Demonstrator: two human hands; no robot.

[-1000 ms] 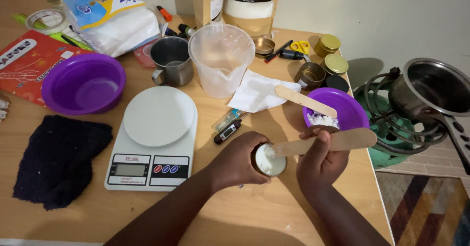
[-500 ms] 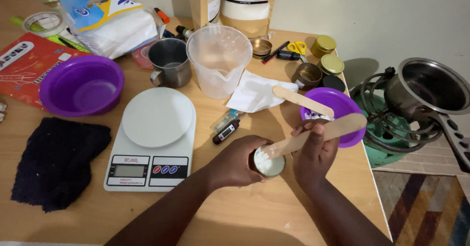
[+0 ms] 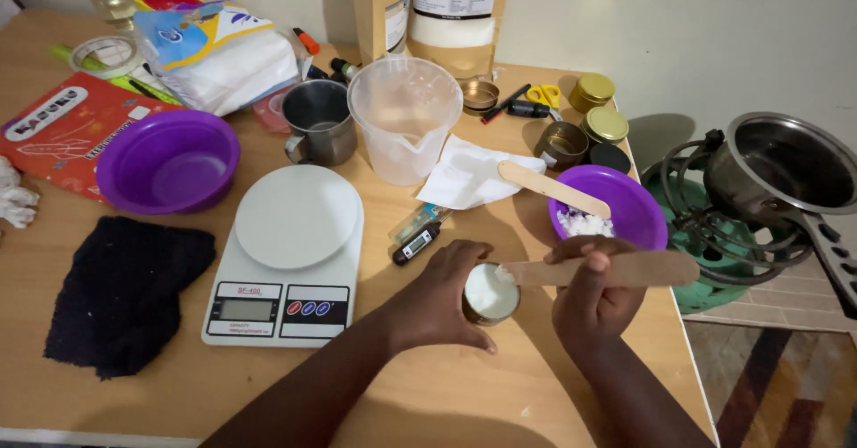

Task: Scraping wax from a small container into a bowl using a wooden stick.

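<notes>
Packages, labels and screens on the wooden table.
Two tan paper pouches stand at 12 o'clock: the right pouch (image 3: 460, 6) carries a white label over a clear window, the left pouch (image 3: 384, 11) a narrow pale label. A flat red packet (image 3: 67, 131) lies at 9 o'clock; a white-and-blue plastic bag (image 3: 223, 55) at 11. The white scale's grey display (image 3: 245, 309) sits at 7; the small black thermometer's screen (image 3: 416, 245) near centre.

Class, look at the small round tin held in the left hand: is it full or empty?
Nearly full: the small round tin shows white wax almost to its rim, steadied by the left hand.
</notes>
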